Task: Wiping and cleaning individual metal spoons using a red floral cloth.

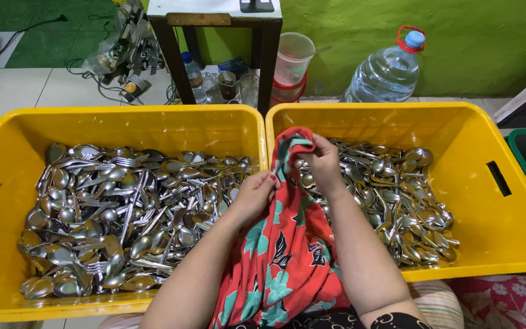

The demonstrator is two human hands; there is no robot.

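Between two yellow plastic crates of steel cutlery, my right hand (324, 159) pinches the top of a red floral cloth (287, 244), seemingly wrapped around a utensil, while my left hand (254, 196) grips the fabric lower down. Loosen either grip, I judge, and the piece could slide into the left crate (7, 140), mixing with the pile.

Both hands are bunched in a red floral cloth (287, 244): left hand (255, 194) pinching its edge, right hand (322, 161) gripping the top. Yellow crates either side, left crate (7, 140) and right crate (506, 231), both full of spoons (111, 219) and forks.
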